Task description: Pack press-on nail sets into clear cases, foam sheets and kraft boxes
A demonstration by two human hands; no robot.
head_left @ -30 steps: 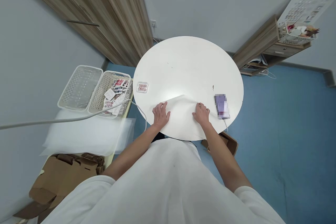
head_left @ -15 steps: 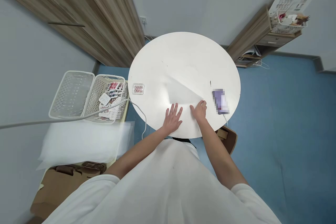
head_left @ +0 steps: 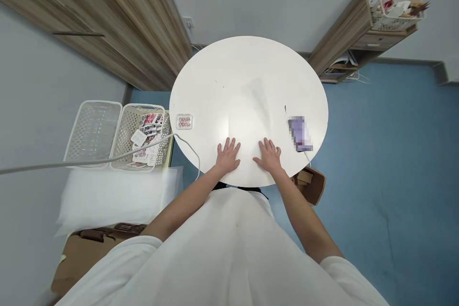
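A thin, see-through white sheet [head_left: 247,119] lies on the round white table [head_left: 201,71], its far part slightly raised and its outline hard to make out. My left hand [head_left: 226,157] rests flat at the sheet's near left, fingers spread. At its near right, my right hand [head_left: 269,155] is also laid down with the fingers apart. Neither hand grips anything. To the left on the tabletop is a small clear box [head_left: 184,121] with several pinkish pieces inside. A blurred-out purple object [head_left: 300,134] with a white cord lies to the right.
Left of the table stand two white plastic baskets; one [head_left: 124,138] holds several small packets. A stack of translucent sheets [head_left: 118,196] lies below them. A white cable [head_left: 107,158] crosses to the table edge. An open cardboard box [head_left: 311,186] sits on the floor at right.
My left hand has moved a little left, and my right hand has opened flat from a bent grip on the sheet's edge. The sheet's raised fold has shifted and lies flatter.
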